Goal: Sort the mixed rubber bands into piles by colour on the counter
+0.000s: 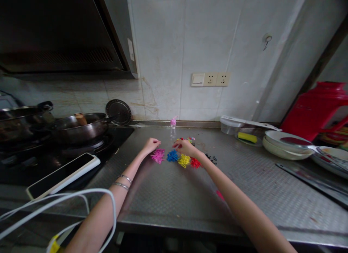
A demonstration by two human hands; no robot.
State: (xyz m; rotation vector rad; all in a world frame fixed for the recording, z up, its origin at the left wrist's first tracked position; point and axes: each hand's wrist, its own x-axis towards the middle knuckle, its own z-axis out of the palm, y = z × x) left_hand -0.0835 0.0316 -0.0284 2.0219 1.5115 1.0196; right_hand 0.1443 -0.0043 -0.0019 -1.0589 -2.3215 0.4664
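Observation:
Small rubber bands lie on the metal counter (152, 195) in separate coloured heaps: pink bands (158, 156), blue bands (172, 156), yellow bands (184, 160), red bands (195, 162) and black bands (211, 159). Behind the yellow heap, partly covered by my right hand, is a mixed-colour pile (190, 139). My left hand (151, 145) hovers just above the pink heap, fingertips pinched together; anything between them is too small to make out. Over the blue heap, my right hand (185, 147) has bent fingers with gaps between them. A small clear bottle with a pink top (173, 127) stands behind.
Left are a hob with a frying pan (81, 127), a pot (20, 122) and a white device (63, 175) with cables (89, 190) crossing my left forearm. Right are a plastic tub (230, 126), yellow sponge (247, 137), bowls (285, 151), a knife (312, 182) and red flask (312, 109).

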